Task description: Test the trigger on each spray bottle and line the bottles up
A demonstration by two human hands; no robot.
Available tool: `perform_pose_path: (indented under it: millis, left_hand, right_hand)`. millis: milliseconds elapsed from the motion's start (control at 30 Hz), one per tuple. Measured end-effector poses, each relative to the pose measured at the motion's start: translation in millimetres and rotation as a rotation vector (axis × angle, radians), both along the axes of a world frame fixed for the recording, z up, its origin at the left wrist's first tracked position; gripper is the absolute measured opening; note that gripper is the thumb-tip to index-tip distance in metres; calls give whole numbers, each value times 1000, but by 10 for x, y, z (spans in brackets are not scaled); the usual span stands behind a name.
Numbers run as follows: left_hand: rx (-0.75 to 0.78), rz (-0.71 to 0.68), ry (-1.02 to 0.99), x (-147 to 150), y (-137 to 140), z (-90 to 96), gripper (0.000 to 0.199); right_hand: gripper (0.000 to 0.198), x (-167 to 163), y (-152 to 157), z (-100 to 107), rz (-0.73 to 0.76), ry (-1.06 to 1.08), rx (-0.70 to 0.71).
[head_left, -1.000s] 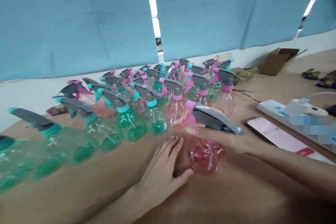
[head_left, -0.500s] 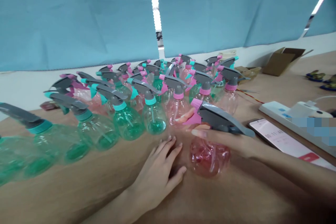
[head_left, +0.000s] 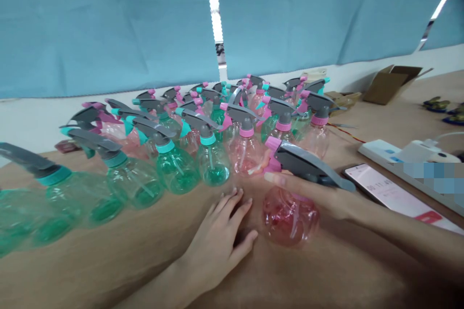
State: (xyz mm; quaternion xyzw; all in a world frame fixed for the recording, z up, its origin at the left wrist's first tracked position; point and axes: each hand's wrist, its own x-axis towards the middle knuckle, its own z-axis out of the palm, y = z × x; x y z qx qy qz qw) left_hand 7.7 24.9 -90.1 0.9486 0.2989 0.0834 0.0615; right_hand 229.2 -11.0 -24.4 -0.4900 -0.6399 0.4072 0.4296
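My right hand point(head_left: 308, 190) is wrapped round the neck of a pink spray bottle point(head_left: 290, 219), just under its grey and pink trigger head. The bottle stands upright on the brown tabletop point(head_left: 152, 260), its nozzle pointing left; my fingers hide the collar. To its left, my left hand point(head_left: 224, 231) lies flat on the table with fingers apart, holding nothing. Beyond both hands stand several more spray bottles, among them a clear pink one point(head_left: 246, 154), a pale green one point(head_left: 213, 166) and a darker green one point(head_left: 177, 169).
On the right lie a phone point(head_left: 391, 193) with a running timer and a white power strip point(head_left: 384, 152). Farther back is an open cardboard box point(head_left: 389, 84). Green bottles point(head_left: 83, 195) line the left side. A blue sheet point(head_left: 145, 19) hangs behind.
The fingers of my right hand have shifted slightly at the bottle's neck, and the trigger head has moved a little to the right. My left hand stays put.
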Motion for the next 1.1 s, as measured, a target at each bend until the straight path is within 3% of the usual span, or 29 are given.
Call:
perform_pose_path:
  millis: [167, 467, 633, 833, 1100]
  left_hand:
    - [-16, 7, -17, -1, 2, 6, 47]
    - [-27, 5, -14, 5, -16, 32, 45]
    - [-27, 0, -16, 9, -9, 29, 45]
    - [-19, 9, -15, 4, 4, 4, 46]
    - [-15, 6, -6, 7, -4, 9, 45]
  right_hand:
    - [28, -46, 14, 21, -174, -81, 180]
    - [30, -40, 15, 7, -168, -61, 185]
    - [19, -79, 29, 78, -71, -6, 195]
    - [23, -124, 15, 127, -223, -33, 223]
    - [26, -85, 33, 72, -173, -89, 115]
